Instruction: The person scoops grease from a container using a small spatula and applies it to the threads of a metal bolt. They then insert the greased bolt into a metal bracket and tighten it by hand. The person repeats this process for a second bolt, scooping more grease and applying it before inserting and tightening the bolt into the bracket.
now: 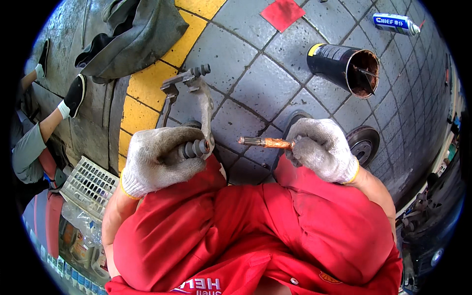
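Note:
My left hand [158,160], in a grey-white work glove, is closed round one end of a metal brake caliper bracket [205,105]. A ribbed black rubber boot [194,148] pokes out beside the thumb, and another boot [200,70] sits at the far end. My right hand [324,151], gloved too, pinches a caliper guide pin [269,142] coated in orange-brown grease. Its bare, grooved metal tip points left towards the bracket, with a gap between them. Beyond my right hand, a black grease can [328,60] lies open-mouthed towards me, brown grease and a thin stick inside.
A spray can [393,23] lies at the far right. A brake disc [364,145] is on the tiles beyond my right wrist. Grey heavy cloth [142,42] lies far left over yellow tiles. Another person's shoe [74,96] and a white plastic crate [91,184] are at the left.

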Demonstrator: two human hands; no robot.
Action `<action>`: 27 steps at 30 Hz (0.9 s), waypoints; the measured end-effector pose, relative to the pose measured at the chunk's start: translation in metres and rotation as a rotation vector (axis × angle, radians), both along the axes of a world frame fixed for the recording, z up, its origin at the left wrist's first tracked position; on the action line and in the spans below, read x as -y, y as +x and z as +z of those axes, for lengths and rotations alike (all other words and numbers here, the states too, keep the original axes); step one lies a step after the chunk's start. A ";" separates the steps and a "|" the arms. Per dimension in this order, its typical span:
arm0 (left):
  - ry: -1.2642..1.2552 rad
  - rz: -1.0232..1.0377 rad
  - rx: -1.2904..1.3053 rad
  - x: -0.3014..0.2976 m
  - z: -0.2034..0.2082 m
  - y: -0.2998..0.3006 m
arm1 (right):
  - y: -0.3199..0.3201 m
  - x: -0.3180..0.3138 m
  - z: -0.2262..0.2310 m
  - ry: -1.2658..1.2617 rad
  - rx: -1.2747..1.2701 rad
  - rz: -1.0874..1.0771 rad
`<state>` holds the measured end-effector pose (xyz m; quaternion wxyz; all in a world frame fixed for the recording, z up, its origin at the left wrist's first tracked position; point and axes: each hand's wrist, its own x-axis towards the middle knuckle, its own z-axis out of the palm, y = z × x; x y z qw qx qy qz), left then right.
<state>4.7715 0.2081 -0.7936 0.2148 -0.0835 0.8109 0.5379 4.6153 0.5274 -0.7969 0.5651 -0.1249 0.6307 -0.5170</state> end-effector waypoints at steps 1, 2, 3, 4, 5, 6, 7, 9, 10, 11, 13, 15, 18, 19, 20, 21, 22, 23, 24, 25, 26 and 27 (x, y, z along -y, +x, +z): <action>-0.004 -0.010 -0.021 0.001 -0.002 0.000 | 0.002 -0.001 -0.003 0.001 0.008 -0.015; 0.008 -0.004 0.004 0.001 -0.002 -0.002 | 0.004 -0.001 -0.005 0.003 0.017 -0.031; 0.019 0.002 0.029 0.002 -0.001 -0.003 | 0.004 -0.001 -0.007 -0.001 0.007 -0.028; 0.030 0.009 0.057 0.002 -0.001 -0.004 | 0.004 -0.002 -0.009 -0.007 0.001 -0.025; 0.053 0.045 0.073 0.002 -0.002 -0.002 | 0.004 -0.002 -0.010 -0.012 -0.005 -0.022; 0.076 0.082 0.088 0.002 -0.006 0.002 | 0.004 -0.001 -0.011 -0.015 -0.014 -0.018; 0.099 0.115 0.103 0.002 -0.008 0.003 | 0.003 -0.001 -0.011 -0.018 -0.023 -0.016; 0.126 0.087 0.134 0.008 -0.010 0.003 | 0.002 -0.001 -0.011 -0.014 -0.057 0.002; 0.133 0.072 0.150 0.012 -0.010 0.003 | 0.002 0.000 -0.012 -0.012 -0.081 0.016; 0.173 0.109 0.200 0.013 -0.009 0.003 | 0.002 0.001 -0.012 -0.010 -0.105 0.029; 0.253 0.180 0.297 0.017 -0.007 0.003 | 0.003 0.001 -0.013 -0.001 -0.126 -0.002; 0.266 0.179 0.332 0.022 -0.007 0.003 | 0.005 0.002 -0.014 0.012 -0.134 -0.011; 0.279 0.256 0.343 0.018 -0.003 0.004 | 0.001 0.003 -0.013 0.039 -0.130 0.027; 0.284 0.291 0.340 0.017 -0.002 0.003 | 0.001 0.004 -0.012 0.054 -0.131 0.033; 0.263 0.239 0.288 0.020 -0.004 0.002 | 0.001 0.004 -0.012 0.071 -0.133 0.039; 0.262 0.215 0.280 0.022 -0.005 0.002 | 0.001 0.003 -0.012 0.073 -0.138 0.033; 0.257 0.193 0.274 0.026 -0.005 0.004 | 0.002 0.003 -0.012 0.072 -0.141 0.028; 0.253 0.171 0.268 0.028 -0.005 0.005 | 0.003 0.003 -0.013 0.071 -0.144 0.023; 0.250 0.164 0.248 0.029 -0.008 0.007 | 0.004 0.003 -0.013 0.059 -0.160 0.009; 0.240 0.158 0.228 0.032 -0.010 0.010 | 0.006 0.003 -0.015 0.041 -0.173 -0.006; 0.230 0.151 0.210 0.034 -0.010 0.011 | 0.008 0.002 -0.016 0.022 -0.187 -0.021; 0.219 0.149 0.201 0.035 -0.009 0.009 | 0.009 0.000 -0.017 0.013 -0.178 -0.033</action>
